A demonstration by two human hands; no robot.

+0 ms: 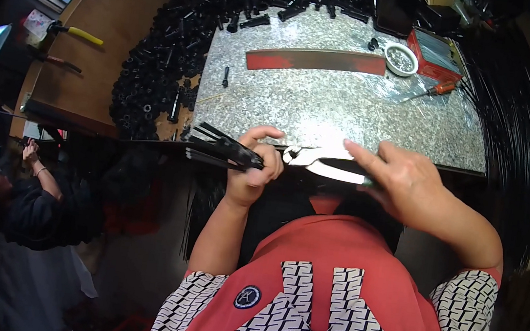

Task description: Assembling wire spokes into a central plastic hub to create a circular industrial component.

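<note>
Co-worker (pixel 41 211) in dark clothing, one in all, is at far left, well apart from my fingers. Beyond the co-worker, one yellow-handled tool (pixel 85 36) and one dark red-handled tool (pixel 64 63) also lie well left of my fingers. Nearer, ahead and left of them, spreads a pile of black parts (pixel 165 64), too many to count. Ahead of my left fingers, one small black pin (pixel 225 76) rests on one speckled tabletop (pixel 266 103). My left hand (pixel 258 165) pinches one bundle of black rods (pixel 220 150), its overlapping ends defying a count. One pair of pliers (pixel 318 161), two pale handles apart, lies between my hands, its head just beside my left fingers. My right hand (pixel 405 179) grips those handles, one finger stretched out, the others partly hidden. Beyond are one red-and-brown strip (pixel 317 61), one white bowl (pixel 401 60), one red box (pixel 431 65) and one orange-handled screwdriver (pixel 445 88); farther right, countless long black rods (pixel 524 131).
</note>
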